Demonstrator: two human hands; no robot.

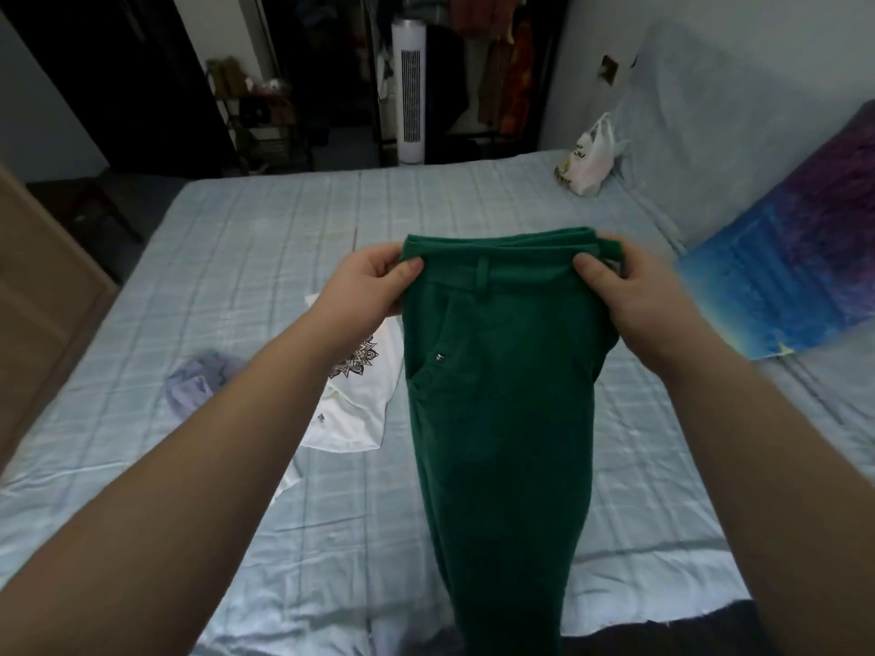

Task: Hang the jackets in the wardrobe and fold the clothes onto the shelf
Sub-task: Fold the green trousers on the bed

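A pair of green trousers [502, 395] hangs in front of me over the bed, folded lengthwise, legs dropping out of view at the bottom. My left hand [374, 281] pinches the left end of the waistband. My right hand [634, 295] grips the right end. A white T-shirt [355, 400] with a dark mandala print lies on the bed behind the trousers, partly hidden. A small crumpled lilac garment [199, 381] lies further left on the sheet.
The bed [265, 239] has a pale blue checked sheet. A blue and purple pillow [795, 267] lies at the right, a white plastic bag [589, 158] at the far side. Beyond stand a white tower fan [410, 92] and hanging clothes [497, 63]. A wooden panel [38, 295] is at left.
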